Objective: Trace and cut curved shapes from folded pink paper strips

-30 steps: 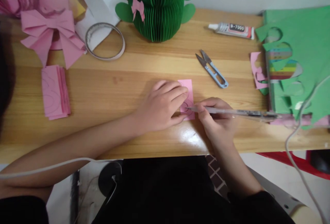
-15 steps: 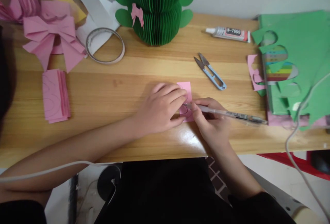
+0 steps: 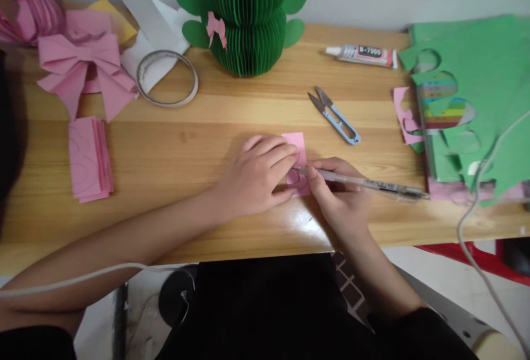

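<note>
My left hand (image 3: 263, 175) lies flat with its fingers stretched over the left side of a small pink paper strip (image 3: 295, 139), pressing it on the table. Curved pen lines show on the strip, partly hidden under my fingers. My right hand (image 3: 342, 194) is closed round a clear pen (image 3: 351, 180), whose tip touches the strip just beside my left fingertips. The pen's back end points right. Blue-handled thread snips (image 3: 337, 118) lie open above my right hand. To the far left lies a stack of pink paper strips (image 3: 89, 158), with curves drawn on the top one.
Behind stand a green honeycomb paper figure (image 3: 248, 45) and a tape roll (image 3: 168, 101). A pink paper bow (image 3: 83, 59) lies at the left, a glue tube (image 3: 364, 55) at the back. Green cut paper (image 3: 497, 84) and a white cable (image 3: 470, 211) occupy the right.
The whole view has shifted slightly. Both hands keep their places on the strip, and the pen tip has barely moved along the drawn curve.
</note>
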`<act>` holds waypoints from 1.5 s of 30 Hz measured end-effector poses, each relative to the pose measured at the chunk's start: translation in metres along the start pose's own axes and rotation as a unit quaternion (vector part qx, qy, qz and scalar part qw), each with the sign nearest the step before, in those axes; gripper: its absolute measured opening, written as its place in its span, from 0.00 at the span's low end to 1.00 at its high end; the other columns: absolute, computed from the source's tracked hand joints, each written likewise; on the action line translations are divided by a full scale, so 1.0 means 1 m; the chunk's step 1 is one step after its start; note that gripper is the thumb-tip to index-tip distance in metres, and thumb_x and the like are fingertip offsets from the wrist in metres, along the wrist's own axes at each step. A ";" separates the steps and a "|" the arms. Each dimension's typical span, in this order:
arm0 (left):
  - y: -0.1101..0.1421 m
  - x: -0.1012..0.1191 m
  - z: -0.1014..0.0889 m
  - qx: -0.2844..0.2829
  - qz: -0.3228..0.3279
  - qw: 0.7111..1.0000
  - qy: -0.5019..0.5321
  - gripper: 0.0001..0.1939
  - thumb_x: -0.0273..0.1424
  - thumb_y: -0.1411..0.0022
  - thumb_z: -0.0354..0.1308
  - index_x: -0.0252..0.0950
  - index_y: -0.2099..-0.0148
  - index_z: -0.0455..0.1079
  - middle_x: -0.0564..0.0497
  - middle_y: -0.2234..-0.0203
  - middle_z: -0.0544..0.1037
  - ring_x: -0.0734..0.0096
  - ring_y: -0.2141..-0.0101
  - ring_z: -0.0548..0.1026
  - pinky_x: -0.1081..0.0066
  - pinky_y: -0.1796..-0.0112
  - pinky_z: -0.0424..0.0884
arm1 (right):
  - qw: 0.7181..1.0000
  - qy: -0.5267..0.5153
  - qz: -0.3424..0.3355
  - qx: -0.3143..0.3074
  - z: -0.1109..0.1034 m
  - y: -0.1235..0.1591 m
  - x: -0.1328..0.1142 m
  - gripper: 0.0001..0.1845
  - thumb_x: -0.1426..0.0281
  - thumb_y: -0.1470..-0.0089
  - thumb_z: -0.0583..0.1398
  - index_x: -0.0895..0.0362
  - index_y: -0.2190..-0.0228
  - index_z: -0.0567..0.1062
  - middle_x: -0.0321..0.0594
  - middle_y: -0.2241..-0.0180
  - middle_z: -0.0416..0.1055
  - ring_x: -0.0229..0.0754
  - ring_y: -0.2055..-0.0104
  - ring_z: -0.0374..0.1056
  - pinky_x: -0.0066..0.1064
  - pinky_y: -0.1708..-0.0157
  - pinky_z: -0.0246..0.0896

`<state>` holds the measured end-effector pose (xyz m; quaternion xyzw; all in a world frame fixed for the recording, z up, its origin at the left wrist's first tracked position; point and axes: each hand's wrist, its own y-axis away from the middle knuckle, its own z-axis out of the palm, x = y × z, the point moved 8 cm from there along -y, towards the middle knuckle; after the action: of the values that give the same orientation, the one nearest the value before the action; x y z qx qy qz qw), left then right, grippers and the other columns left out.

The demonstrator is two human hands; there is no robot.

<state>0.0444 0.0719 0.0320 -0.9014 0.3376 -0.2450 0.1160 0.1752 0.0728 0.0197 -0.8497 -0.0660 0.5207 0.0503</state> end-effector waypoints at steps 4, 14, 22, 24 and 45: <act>-0.001 -0.001 0.000 -0.007 -0.007 1.000 0.001 0.14 0.37 0.38 0.58 0.34 0.54 0.70 0.46 0.55 0.79 0.59 0.52 0.73 0.61 0.53 0.63 | 1.000 0.016 0.005 -0.008 0.001 0.000 0.002 0.04 0.67 0.46 0.62 0.55 0.69 0.77 0.36 0.74 0.74 0.36 0.75 0.67 0.30 0.75 0.62; 0.000 -0.002 0.001 -0.011 -0.012 1.000 0.016 0.14 0.37 0.38 0.58 0.34 0.53 0.71 0.45 0.55 0.79 0.58 0.51 0.73 0.60 0.53 0.63 | 1.000 -0.023 0.000 0.001 0.000 -0.002 -0.003 0.02 0.70 0.47 0.63 0.55 0.70 0.77 0.35 0.73 0.76 0.35 0.73 0.69 0.29 0.74 0.64; -0.001 0.000 0.000 -0.023 -0.002 1.000 0.012 0.07 0.34 0.40 0.59 0.37 0.61 0.73 0.47 0.55 0.79 0.57 0.51 0.72 0.59 0.53 0.64 | 0.986 -0.100 0.087 0.102 -0.017 0.001 0.020 0.06 0.65 0.44 0.61 0.55 0.68 0.75 0.34 0.75 0.73 0.34 0.79 0.67 0.27 0.80 0.63; -0.001 0.000 0.000 -0.019 0.001 1.000 0.013 0.07 0.35 0.39 0.59 0.38 0.61 0.73 0.47 0.55 0.79 0.56 0.51 0.72 0.58 0.54 0.65 | 0.991 -0.081 0.079 0.075 -0.012 0.000 0.017 0.05 0.66 0.45 0.62 0.55 0.69 0.75 0.34 0.75 0.74 0.34 0.78 0.67 0.26 0.79 0.63; 0.000 0.001 -0.001 0.009 0.013 1.000 0.020 0.07 0.36 0.38 0.58 0.38 0.61 0.73 0.48 0.57 0.79 0.58 0.52 0.74 0.55 0.55 0.70 | 0.998 -0.031 0.043 0.022 -0.002 -0.004 0.006 0.02 0.71 0.47 0.63 0.56 0.69 0.75 0.35 0.72 0.76 0.34 0.73 0.71 0.27 0.75 0.67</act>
<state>0.0440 0.0708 0.0334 -0.8907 0.3495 -0.2647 0.1200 0.1798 0.0772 0.0161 -0.8340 -0.0192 0.5497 0.0441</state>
